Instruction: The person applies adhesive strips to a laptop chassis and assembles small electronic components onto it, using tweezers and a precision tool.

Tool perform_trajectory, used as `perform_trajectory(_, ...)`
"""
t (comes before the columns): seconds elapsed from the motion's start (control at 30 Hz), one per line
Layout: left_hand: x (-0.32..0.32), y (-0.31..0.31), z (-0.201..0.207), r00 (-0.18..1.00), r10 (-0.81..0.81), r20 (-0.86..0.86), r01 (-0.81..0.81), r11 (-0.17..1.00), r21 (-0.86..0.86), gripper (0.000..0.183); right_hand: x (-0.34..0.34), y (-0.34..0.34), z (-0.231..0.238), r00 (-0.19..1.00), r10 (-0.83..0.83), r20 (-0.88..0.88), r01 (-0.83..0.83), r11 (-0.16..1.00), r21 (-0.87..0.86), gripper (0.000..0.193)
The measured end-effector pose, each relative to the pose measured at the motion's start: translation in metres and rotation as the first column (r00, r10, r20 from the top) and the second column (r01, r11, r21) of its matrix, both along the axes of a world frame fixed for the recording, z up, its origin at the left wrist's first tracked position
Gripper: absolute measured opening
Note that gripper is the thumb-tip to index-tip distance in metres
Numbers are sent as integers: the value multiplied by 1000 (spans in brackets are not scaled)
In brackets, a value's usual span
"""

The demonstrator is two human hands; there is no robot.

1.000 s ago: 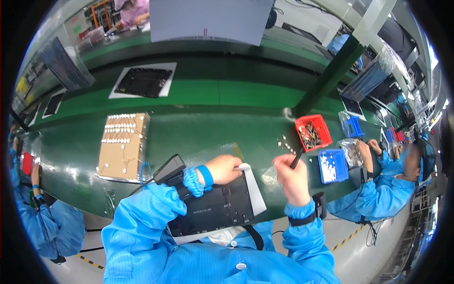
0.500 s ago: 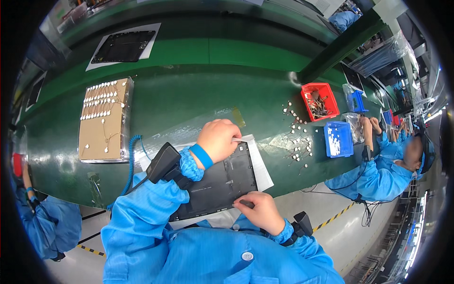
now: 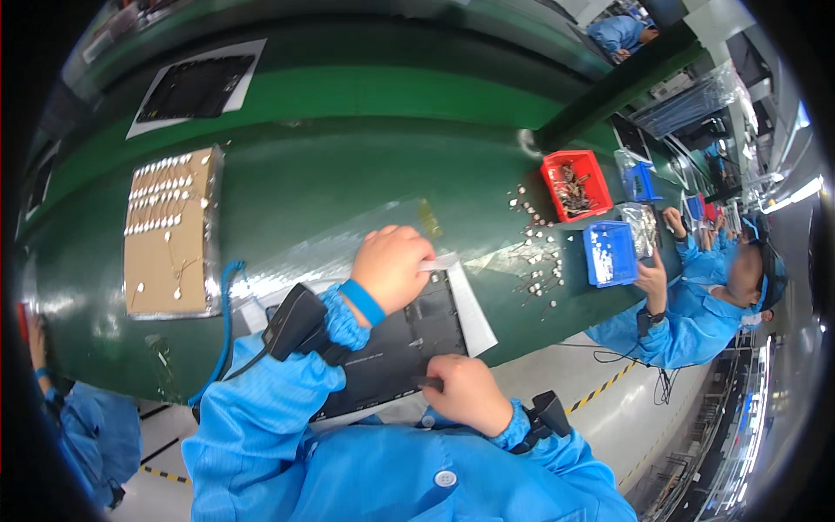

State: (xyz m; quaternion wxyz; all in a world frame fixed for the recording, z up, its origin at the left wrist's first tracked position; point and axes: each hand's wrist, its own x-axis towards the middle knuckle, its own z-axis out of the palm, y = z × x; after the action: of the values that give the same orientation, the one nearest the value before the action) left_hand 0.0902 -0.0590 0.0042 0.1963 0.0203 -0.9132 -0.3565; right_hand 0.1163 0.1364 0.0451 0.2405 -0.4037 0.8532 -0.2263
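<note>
A flat black panel (image 3: 374, 370), like the back cover of a tablet, lies in front of me on a white sheet (image 3: 474, 317). Over its far edge, my left hand (image 3: 391, 268) is closed in a pinch on a white strip (image 3: 441, 262) by the panel's far right corner. My right hand (image 3: 470, 393) is closed around a small dark stick (image 3: 428, 382), whose end points left over the panel's near right part. My left wrist wears a blue band (image 3: 362, 301), and my forearm hides the panel's left side.
At left stands a cardboard-topped block (image 3: 170, 261) with rows of white-tipped wires. Loose white-tipped wires (image 3: 541, 261) lie to the right, near a red bin (image 3: 600, 187) and a blue bin (image 3: 611, 252). A coiled blue cord (image 3: 226, 322) runs beside my left arm. A co-worker (image 3: 696, 322) sits at right.
My right hand has turned slightly, and more of the dark stick shows. My left hand keeps its pinch on the white strip. The co-worker's hand has moved to the blue bin.
</note>
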Motion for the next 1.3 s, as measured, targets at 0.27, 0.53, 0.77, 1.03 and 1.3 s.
perform_trajectory(0.27,1,-1,3,999,-19,30,19,1000,12,15,-11,3,5,996,85,13,-86,994,73,15)
perform_trajectory(0.53,2,-2,12,999,-12,35,12,1000,-2,15,-204,24,44,905,-338,-259,255,918,-304,18)
perform_trajectory(0.77,0,-1,13,997,-32,63,31,999,15,15,-343,19,14,722,-329,-609,428,904,19,22)
perform_trajectory(1.03,0,-3,13,996,-29,90,27,999,25,14,-354,14,-3,733,-370,-571,461,887,15,24)
perform_trajectory(1.3,1,-2,13,998,-20,67,20,1000,7,14,-354,16,-1,791,-393,-468,467,883,46,25)
